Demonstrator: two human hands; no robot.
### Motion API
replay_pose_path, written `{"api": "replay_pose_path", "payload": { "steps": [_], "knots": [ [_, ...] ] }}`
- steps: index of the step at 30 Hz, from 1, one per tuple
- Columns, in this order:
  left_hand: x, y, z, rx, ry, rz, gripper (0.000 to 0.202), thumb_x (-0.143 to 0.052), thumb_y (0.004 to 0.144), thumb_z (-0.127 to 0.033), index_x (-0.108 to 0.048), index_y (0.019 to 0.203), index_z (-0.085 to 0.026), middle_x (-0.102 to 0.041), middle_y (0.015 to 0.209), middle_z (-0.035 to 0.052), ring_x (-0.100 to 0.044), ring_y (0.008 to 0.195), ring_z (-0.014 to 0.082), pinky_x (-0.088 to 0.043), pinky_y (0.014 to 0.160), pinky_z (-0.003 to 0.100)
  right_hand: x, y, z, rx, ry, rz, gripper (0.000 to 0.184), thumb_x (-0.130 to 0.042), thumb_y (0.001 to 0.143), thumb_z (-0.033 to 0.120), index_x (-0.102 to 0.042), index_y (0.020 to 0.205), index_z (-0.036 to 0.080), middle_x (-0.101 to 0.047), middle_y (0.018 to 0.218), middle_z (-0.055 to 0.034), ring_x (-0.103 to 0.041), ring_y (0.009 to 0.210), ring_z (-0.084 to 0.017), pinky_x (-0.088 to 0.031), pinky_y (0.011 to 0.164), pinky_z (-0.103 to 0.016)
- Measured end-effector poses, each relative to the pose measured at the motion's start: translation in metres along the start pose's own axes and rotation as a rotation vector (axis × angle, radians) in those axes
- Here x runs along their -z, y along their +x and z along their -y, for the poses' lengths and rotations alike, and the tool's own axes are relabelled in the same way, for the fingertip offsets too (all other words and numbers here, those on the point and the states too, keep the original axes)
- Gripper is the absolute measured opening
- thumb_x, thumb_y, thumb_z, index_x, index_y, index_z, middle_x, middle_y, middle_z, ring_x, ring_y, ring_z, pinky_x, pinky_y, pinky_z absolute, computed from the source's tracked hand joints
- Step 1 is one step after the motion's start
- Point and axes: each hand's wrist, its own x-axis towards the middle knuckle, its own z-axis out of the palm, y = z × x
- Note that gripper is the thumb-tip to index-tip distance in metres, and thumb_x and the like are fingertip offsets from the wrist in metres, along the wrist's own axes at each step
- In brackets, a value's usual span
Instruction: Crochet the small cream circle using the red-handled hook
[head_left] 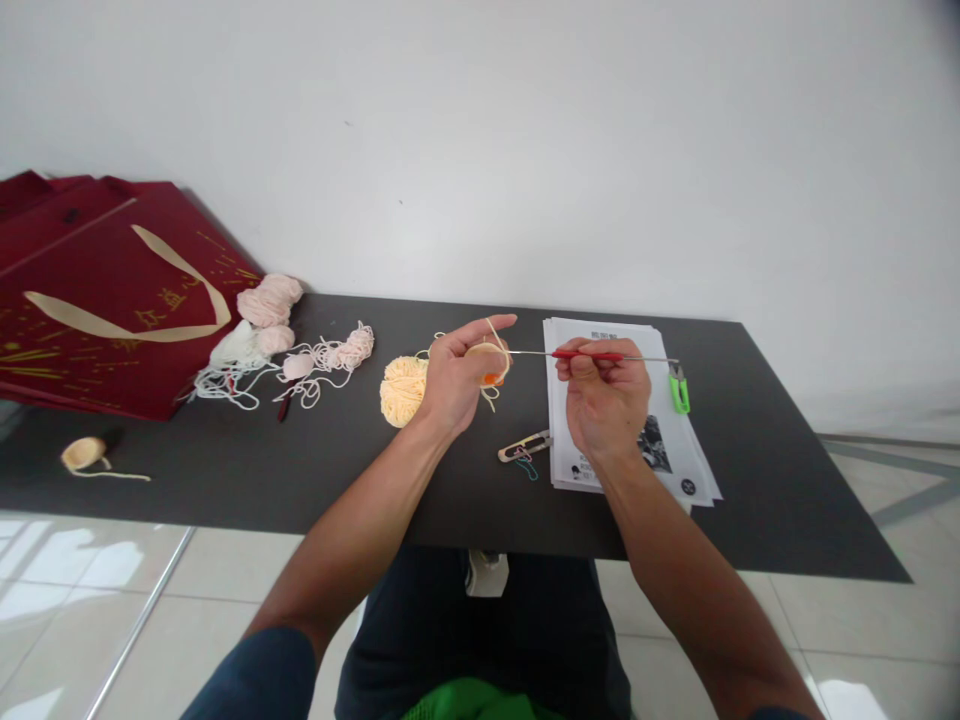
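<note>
My right hand is closed around the red grip of a crochet hook, whose thin metal shaft points left. The shaft's left end reaches the small cream crochet piece pinched in my left hand. Part of this piece is hidden by my fingers, and a bit of orange shows at it. A strand of cream yarn runs up to my raised left index finger. Behind my left wrist lies a pale yellow ball of yarn, partly covered by the hand.
Printed sheets lie under my right hand, with green thread snips on them. Left of the sheets are other snips and stitch markers. Pink and white yarn, dark red bags and a cream crocheted piece are farther left.
</note>
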Motion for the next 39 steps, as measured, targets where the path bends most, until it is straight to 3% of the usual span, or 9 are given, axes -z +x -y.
{"api": "replay_pose_path", "payload": {
  "steps": [4, 9, 15, 21, 26, 28, 33, 39],
  "knots": [
    [-0.001, -0.001, -0.002, -0.002, -0.002, 0.011, 0.04, -0.067, 0.059, -0.011, -0.082, 0.096, -0.018, -0.054, 0.056, -0.0038, -0.043, 0.055, 0.0092, -0.03, 0.053, 0.025, 0.001, 0.0, 0.003, -0.01, 0.006, 0.029, 0.015, -0.081, 0.079, 0.018, -0.07, 0.086, 0.025, -0.078, 0.083, 0.0015, -0.068, 0.069, -0.011, -0.051, 0.06, -0.024],
    [0.001, -0.001, -0.004, 0.038, 0.013, 0.033, 0.034, -0.065, 0.058, -0.012, -0.082, 0.087, -0.017, -0.056, 0.057, -0.0009, -0.038, 0.052, 0.0094, -0.024, 0.05, 0.026, 0.0, 0.0, 0.007, -0.087, -0.004, 0.04, 0.019, -0.085, 0.079, 0.026, -0.067, 0.084, 0.026, -0.076, 0.081, 0.0027, -0.065, 0.066, -0.011, -0.051, 0.059, -0.026],
    [0.005, 0.0, -0.004, 0.072, -0.031, 0.083, 0.029, -0.068, 0.06, -0.014, -0.082, 0.084, -0.017, -0.061, 0.061, 0.001, -0.047, 0.055, 0.0104, -0.033, 0.053, 0.027, 0.005, 0.003, 0.005, -0.203, 0.054, 0.059, 0.024, -0.089, 0.077, 0.032, -0.067, 0.085, 0.026, -0.075, 0.082, 0.0031, -0.064, 0.067, -0.009, -0.053, 0.059, -0.023],
    [0.002, -0.001, -0.001, 0.083, 0.01, 0.074, 0.024, -0.087, 0.062, -0.017, -0.082, 0.085, -0.018, -0.07, 0.069, 0.0009, -0.058, 0.059, 0.0101, -0.044, 0.058, 0.025, 0.008, 0.005, -0.005, -0.422, 0.202, 0.001, 0.026, -0.093, 0.072, 0.032, -0.07, 0.083, 0.026, -0.079, 0.087, 0.0043, -0.069, 0.07, -0.007, -0.061, 0.063, -0.017],
    [-0.002, -0.001, 0.008, 0.049, 0.055, 0.041, 0.016, -0.089, 0.062, -0.018, -0.079, 0.074, -0.016, -0.076, 0.085, 0.0042, -0.067, 0.071, 0.0132, -0.054, 0.067, 0.027, 0.002, -0.002, -0.01, -0.423, 0.194, -0.032, 0.022, -0.091, 0.076, 0.031, -0.073, 0.087, 0.024, -0.081, 0.093, 0.0032, -0.074, 0.078, -0.007, -0.067, 0.075, -0.018],
    [-0.003, -0.001, 0.01, 0.036, 0.073, 0.026, 0.017, -0.088, 0.064, -0.018, -0.08, 0.079, -0.017, -0.075, 0.084, 0.0027, -0.066, 0.07, 0.0122, -0.054, 0.066, 0.026, -0.001, -0.004, -0.011, -0.406, 0.168, -0.049, 0.02, -0.089, 0.079, 0.031, -0.073, 0.088, 0.024, -0.081, 0.094, 0.0025, -0.075, 0.079, -0.007, -0.067, 0.079, -0.019],
    [-0.003, -0.002, 0.011, 0.018, 0.082, -0.018, 0.047, -0.086, 0.066, -0.017, -0.079, 0.112, -0.02, -0.068, 0.077, -0.0034, -0.06, 0.064, 0.0084, -0.052, 0.064, 0.023, -0.005, -0.007, -0.01, -0.416, 0.146, -0.075, 0.017, -0.087, 0.081, 0.029, -0.073, 0.089, 0.023, -0.082, 0.091, 0.0014, -0.075, 0.078, -0.008, -0.067, 0.078, -0.019],
    [-0.003, -0.002, 0.01, -0.008, 0.107, -0.036, 0.05, -0.083, 0.066, -0.017, -0.078, 0.115, -0.019, -0.068, 0.078, -0.0026, -0.061, 0.063, 0.009, -0.051, 0.062, 0.023, -0.008, -0.009, -0.011, -0.373, 0.135, -0.057, 0.016, -0.086, 0.082, 0.03, -0.073, 0.089, 0.024, -0.082, 0.09, 0.0022, -0.075, 0.077, -0.007, -0.065, 0.077, -0.017]
  ]
}}
